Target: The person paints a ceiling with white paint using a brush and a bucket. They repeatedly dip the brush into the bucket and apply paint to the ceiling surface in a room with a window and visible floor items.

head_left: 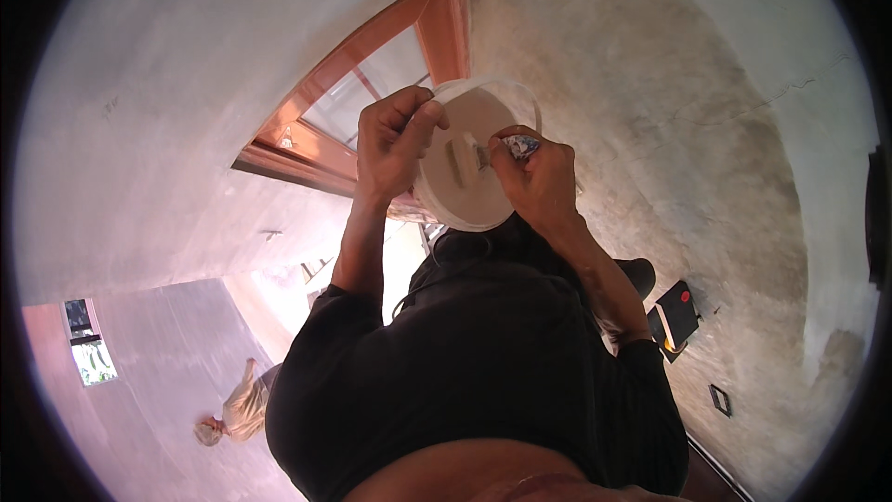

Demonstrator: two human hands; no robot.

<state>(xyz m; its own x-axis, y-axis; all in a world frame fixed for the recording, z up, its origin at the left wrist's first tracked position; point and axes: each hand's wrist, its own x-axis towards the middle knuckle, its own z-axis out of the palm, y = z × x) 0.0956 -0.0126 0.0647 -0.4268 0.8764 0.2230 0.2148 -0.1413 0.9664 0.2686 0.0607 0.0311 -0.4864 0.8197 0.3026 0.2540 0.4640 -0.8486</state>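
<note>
A round white bucket [441, 200] with pale, creamy paint [476, 116] inside is held up before my chest. My left hand [398, 135] is closed on the bucket's left rim, thumb toward the inside. My right hand [539, 172] grips the paint-spattered handle of a paintbrush [481, 158] over the bucket. The brush's pale, paint-covered head points left and lies at the paint; how deep it sits is hard to tell. A thin, pale bail handle [537, 107] arcs above the bucket's far right rim.
A wooden-framed window [372, 74] is set in the wall ahead and left. The wall [650, 130] on the right has patchy beige and pale areas. A black box [675, 314] and a small dark frame [720, 400] are at lower right. Another person [243, 409] is at lower left.
</note>
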